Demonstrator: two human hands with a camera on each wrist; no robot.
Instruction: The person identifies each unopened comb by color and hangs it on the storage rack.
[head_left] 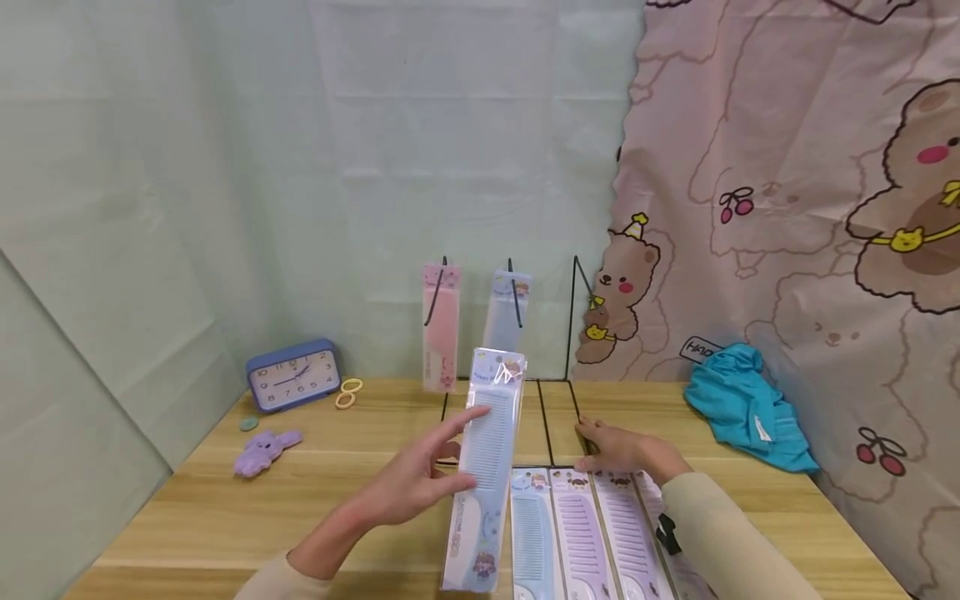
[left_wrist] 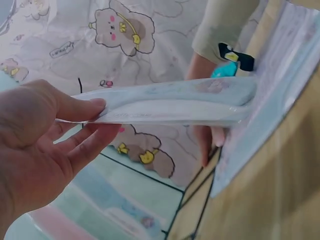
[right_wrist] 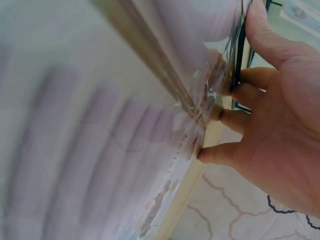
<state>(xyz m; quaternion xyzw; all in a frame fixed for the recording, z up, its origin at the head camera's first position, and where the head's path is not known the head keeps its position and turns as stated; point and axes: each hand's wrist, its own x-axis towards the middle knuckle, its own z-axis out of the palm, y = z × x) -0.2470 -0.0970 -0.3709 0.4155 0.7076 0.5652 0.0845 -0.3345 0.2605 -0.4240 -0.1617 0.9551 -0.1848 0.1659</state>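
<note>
Left hand (head_left: 408, 483): thumb and fingers pinch a packaged blue comb (head_left: 491, 450) along its left edge, the packet raised above the table (head_left: 195, 517), its printed top in front of the wire rack (head_left: 545, 423). Right hand (head_left: 622, 450): fingers extended, thumb apart, nothing gripped; at the rack's base, just beyond the laid-out packets. Exact contact there unclear.

Below the right hand, side by side: one blue comb packet (head_left: 532, 533), then purple comb packets (head_left: 583, 533), the rightmost partly under the sleeve (head_left: 727, 533).

On the rack behind: a pink packet (head_left: 441, 333) hangs left, a blue packet (head_left: 504, 321) to its right.

Far left of table: blue clock (head_left: 294, 377), two yellowish rings (head_left: 347, 394) beside it; nearer, a small green disc (head_left: 249, 423) and purple plush toy (head_left: 262, 452). Far right: crumpled teal cloth (head_left: 742, 408) against a bear-print curtain (head_left: 750, 208).
</note>
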